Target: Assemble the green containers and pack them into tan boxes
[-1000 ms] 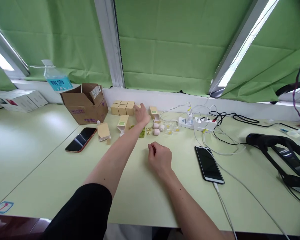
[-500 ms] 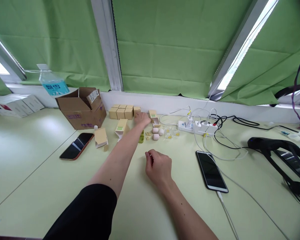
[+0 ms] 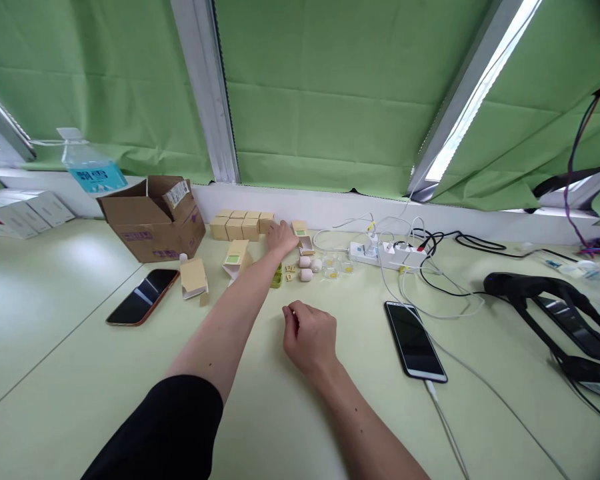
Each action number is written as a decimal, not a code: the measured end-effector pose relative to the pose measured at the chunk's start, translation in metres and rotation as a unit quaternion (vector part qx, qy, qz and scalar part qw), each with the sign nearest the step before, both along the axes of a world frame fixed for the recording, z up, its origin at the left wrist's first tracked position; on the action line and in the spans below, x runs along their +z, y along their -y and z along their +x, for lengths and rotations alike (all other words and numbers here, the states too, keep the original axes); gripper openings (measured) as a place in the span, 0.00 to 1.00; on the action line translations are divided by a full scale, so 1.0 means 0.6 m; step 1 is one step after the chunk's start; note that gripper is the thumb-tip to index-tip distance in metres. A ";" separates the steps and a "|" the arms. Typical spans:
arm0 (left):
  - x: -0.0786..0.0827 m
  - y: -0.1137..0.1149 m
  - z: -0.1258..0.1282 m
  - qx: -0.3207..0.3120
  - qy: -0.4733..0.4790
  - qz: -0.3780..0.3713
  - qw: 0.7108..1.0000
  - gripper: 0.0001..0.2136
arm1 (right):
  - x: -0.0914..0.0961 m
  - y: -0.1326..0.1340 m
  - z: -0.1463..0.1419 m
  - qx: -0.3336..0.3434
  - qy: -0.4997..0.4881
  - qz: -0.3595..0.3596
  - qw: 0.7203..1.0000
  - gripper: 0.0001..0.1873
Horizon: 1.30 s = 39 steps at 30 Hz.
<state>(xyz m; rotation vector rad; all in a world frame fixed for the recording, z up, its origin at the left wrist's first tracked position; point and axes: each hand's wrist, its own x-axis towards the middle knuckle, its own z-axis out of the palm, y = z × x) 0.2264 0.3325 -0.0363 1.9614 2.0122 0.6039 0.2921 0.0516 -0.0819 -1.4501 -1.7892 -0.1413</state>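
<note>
My left hand [image 3: 281,238] reaches to the back of the table, its fingers stretched out at the right end of a row of small tan cardboard boxes [image 3: 234,229]. The end box [image 3: 266,223] is beside the fingers; whether they touch it I cannot tell. My right hand [image 3: 310,337] rests on the table in a loose fist, with nothing visible in it. Under my left forearm is a green tray [image 3: 277,277], partly hidden. Just right of it lie small yellowish pieces [image 3: 290,272], pale pink cylinders [image 3: 305,274] and clear round pieces with yellow centres [image 3: 332,272].
An opened small box [image 3: 303,237] stands behind the cylinders; others [image 3: 237,259] [image 3: 194,279] are to the left. A large carton [image 3: 155,223], a dark phone [image 3: 143,297], a power strip [image 3: 387,255] with cables, a charging phone [image 3: 415,341] and a black headset [image 3: 555,320] surround them.
The view has turned slightly right. My left hand has shifted a little beside the end box, its fingers more spread, and that box looks closer against the row. My right hand stays put.
</note>
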 end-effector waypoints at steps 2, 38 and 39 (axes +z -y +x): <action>0.004 0.005 0.011 -0.024 0.004 -0.001 1.000 0.34 | 0.000 0.000 0.000 -0.002 -0.002 0.004 1.000 0.16; -0.022 0.433 -0.174 -0.230 0.065 0.491 0.838 0.21 | 0.027 -0.011 -0.023 0.238 -0.518 -0.066 0.819 0.37; -0.027 0.438 -0.178 -0.246 0.061 0.475 0.843 0.22 | 0.024 -0.015 -0.019 0.234 -0.520 -0.073 0.818 0.37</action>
